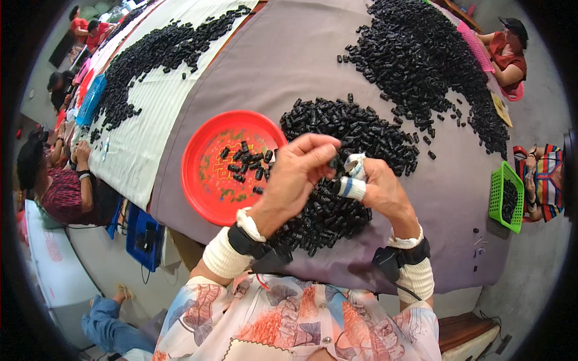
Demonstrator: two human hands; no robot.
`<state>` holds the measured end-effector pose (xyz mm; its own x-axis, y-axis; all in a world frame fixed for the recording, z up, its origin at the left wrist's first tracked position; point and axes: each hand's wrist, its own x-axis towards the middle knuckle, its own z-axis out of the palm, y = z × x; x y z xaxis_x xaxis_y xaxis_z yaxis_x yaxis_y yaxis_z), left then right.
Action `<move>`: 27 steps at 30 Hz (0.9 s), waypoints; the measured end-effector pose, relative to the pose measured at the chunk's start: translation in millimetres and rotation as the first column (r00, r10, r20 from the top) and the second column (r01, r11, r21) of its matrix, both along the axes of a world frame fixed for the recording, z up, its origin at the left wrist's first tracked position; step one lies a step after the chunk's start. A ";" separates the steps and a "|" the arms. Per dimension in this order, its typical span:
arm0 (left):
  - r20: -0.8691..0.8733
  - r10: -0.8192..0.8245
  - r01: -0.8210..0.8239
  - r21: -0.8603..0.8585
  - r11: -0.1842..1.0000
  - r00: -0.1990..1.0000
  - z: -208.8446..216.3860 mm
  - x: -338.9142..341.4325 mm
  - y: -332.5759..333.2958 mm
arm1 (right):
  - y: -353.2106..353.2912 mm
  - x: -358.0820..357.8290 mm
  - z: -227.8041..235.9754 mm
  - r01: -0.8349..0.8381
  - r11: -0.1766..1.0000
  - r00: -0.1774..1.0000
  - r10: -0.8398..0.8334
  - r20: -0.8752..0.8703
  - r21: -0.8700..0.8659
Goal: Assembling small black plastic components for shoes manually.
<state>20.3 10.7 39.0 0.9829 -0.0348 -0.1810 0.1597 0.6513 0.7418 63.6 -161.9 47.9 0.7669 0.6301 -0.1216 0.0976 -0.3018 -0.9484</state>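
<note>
Both my hands meet over a heap of small black cylindrical plastic pieces [373, 141] on the cloth-covered table. My left hand [289, 177] is closed, thumb and fingertips pinched at a small black piece [333, 162]. Facing it, my right hand [385, 191] is closed too, with white blue-striped wraps [351, 188] on its fingers. Its fingertips press toward the same piece; their exact grip is partly hidden. Left of my left hand lies a round red plastic tray [195, 189] with a printed pattern, holding several more black pieces [239, 162].
A larger black heap [415, 54] spreads at the far right, near a seated person [509, 60]. A green basket [498, 198] stands at the right edge beside another person. More pieces [150, 54] cover a white-clothed table at left, with people and a blue basket [91, 99].
</note>
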 end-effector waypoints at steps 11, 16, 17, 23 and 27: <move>0.089 0.201 -0.199 0.746 0.635 0.976 -30.3 -24.4 66.7 | -28.6 0.7 -12.4 0.233 0.958 0.941 -0.179 -0.288 0.166; 0.161 -0.249 -0.073 0.941 0.329 0.955 -46.4 -17.1 19.2 | -25.5 -2.6 -14.9 0.192 0.975 0.955 -0.160 -0.249 0.111; 0.148 -0.311 -0.066 0.963 0.261 0.939 -51.5 -16.0 13.5 | -25.0 -3.8 -15.5 0.193 0.975 0.955 -0.161 -0.247 0.112; 0.086 -0.449 -0.164 0.977 -0.138 0.889 -65.1 -9.4 0.3 | -32.1 -7.6 -19.4 0.221 0.973 0.945 -0.196 -0.262 0.066; 0.056 -0.499 -0.151 0.977 -0.152 0.865 -63.2 -7.4 -2.8 | -33.7 -6.7 -28.4 0.214 0.975 0.939 -0.191 -0.287 0.053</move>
<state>12.9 7.9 -24.2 0.9417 -0.3312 0.0587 -0.3160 -0.8113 0.4918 56.8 -195.6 19.5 0.8223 0.4817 -0.3029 -0.2289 -0.2073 -0.9511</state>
